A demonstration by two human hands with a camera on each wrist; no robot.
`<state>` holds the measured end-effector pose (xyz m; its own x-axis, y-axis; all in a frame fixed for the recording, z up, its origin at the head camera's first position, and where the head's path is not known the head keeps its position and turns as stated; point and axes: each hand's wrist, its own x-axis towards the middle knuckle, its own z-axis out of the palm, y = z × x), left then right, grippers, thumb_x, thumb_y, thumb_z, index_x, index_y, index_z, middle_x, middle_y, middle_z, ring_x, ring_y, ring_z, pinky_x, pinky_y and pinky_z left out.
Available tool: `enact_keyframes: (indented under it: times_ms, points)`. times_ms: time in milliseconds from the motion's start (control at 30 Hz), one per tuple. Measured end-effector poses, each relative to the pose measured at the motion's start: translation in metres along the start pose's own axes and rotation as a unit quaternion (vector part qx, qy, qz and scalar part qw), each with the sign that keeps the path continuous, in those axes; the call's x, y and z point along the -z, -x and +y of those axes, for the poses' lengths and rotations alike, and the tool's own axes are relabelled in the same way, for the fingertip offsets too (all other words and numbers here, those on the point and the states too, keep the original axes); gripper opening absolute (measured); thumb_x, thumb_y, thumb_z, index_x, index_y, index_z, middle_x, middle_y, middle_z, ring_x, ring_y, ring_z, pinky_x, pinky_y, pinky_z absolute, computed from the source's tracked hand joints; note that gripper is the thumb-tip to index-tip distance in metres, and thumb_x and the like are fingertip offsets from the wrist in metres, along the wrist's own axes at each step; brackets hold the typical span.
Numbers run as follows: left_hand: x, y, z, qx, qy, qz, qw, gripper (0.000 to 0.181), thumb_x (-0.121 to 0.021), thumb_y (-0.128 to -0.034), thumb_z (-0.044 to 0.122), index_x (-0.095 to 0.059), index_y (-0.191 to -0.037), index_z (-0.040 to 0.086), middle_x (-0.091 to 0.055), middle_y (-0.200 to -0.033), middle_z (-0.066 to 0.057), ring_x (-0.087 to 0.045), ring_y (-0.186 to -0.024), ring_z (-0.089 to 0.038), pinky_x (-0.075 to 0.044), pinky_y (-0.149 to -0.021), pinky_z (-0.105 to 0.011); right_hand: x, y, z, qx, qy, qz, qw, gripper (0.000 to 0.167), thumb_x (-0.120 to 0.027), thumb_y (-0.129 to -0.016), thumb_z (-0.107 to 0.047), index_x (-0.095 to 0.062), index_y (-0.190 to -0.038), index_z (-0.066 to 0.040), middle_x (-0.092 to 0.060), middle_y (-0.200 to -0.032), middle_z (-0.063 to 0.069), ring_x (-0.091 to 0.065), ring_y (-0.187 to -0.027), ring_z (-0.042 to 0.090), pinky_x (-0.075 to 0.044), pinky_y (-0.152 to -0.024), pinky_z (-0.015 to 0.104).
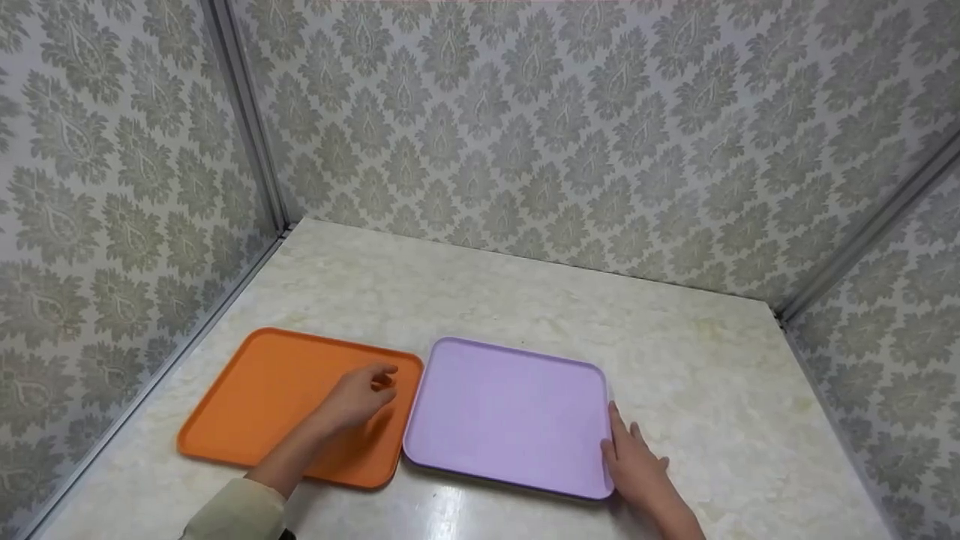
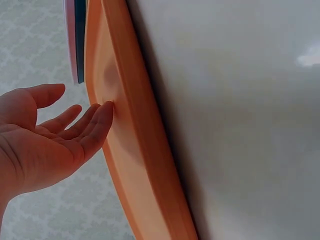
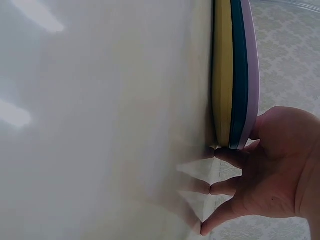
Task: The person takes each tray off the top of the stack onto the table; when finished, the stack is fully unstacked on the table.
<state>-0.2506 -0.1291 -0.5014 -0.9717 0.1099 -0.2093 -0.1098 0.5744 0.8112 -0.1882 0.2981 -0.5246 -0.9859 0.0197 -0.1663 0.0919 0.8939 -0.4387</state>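
Observation:
An orange tray (image 1: 277, 394) lies flat on the table at the left. My left hand (image 1: 356, 397) is over its right part, fingers loosely bent, holding nothing. In the left wrist view the fingertips (image 2: 109, 111) reach the tray's surface or come very near it. Beside the orange tray, a light purple tray (image 1: 510, 412) tops a stack. Under it, the right wrist view shows a dark teal tray (image 3: 240, 75) and a yellow tray (image 3: 223, 75). At the stack's right edge rests my right hand (image 1: 637, 461), thumb against the purple rim, other fingers spread, with fingertips on the table.
The trays stand on a pale marbled table (image 1: 450, 277). Patterned wall panels (image 1: 517, 135) enclose it at the back and both sides, with a metal corner post (image 1: 247, 112) at the left. Table surface extends behind the trays and to their right.

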Motion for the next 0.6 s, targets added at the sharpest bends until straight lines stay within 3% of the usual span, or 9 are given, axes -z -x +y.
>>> enact_keyframes:
  times_ms: [200, 367, 500, 600]
  points:
    - [-0.015, -0.001, 0.009, 0.013, 0.031, -0.015, 0.9993, 0.045, -0.063, -0.1002, 0.015, -0.055, -0.144, 0.005, -0.061, -0.130, -0.012, -0.057, -0.107, -0.026, -0.055, -0.079, -0.036, 0.000, 0.001, 0.001, 0.002, -0.004, 0.001, 1.0000, 0.061, -0.040, -0.108, -0.024, -0.018, -0.161, -0.005, -0.035, -0.156, 0.023, -0.020, -0.144, 0.053, -0.007, -0.095, 0.089]
    - [-0.028, -0.002, 0.014, -0.002, 0.039, -0.018, 0.9991, 0.046, -0.064, -0.0983, 0.013, -0.055, -0.142, 0.002, -0.062, -0.121, -0.012, -0.057, -0.097, -0.024, -0.053, -0.067, -0.032, -0.001, 0.001, 0.002, 0.006, 0.003, 0.001, 1.0000, 0.062, -0.039, -0.108, -0.026, -0.016, -0.161, -0.005, -0.034, -0.157, 0.023, -0.020, -0.144, 0.053, -0.008, -0.094, 0.089]
    - [-0.036, -0.004, 0.015, -0.034, 0.018, -0.001, 0.9993, 0.045, -0.071, -0.0931, 0.010, -0.059, -0.134, -0.001, -0.061, -0.111, -0.011, -0.056, -0.093, -0.024, -0.053, -0.070, -0.034, -0.001, 0.000, 0.002, 0.005, 0.005, 0.000, 1.0000, 0.062, -0.038, -0.108, -0.026, -0.015, -0.162, -0.005, -0.033, -0.158, 0.023, -0.020, -0.144, 0.053, -0.008, -0.094, 0.089]
    - [-0.040, -0.005, 0.014, -0.055, -0.001, 0.015, 0.9984, 0.048, -0.077, -0.0877, 0.008, -0.060, -0.132, -0.002, -0.063, -0.113, -0.011, -0.056, -0.099, -0.025, -0.053, -0.084, -0.039, -0.001, -0.001, 0.003, 0.002, 0.003, -0.002, 1.0000, 0.062, -0.038, -0.108, -0.026, -0.014, -0.162, -0.006, -0.033, -0.158, 0.023, -0.019, -0.144, 0.053, -0.008, -0.094, 0.089]
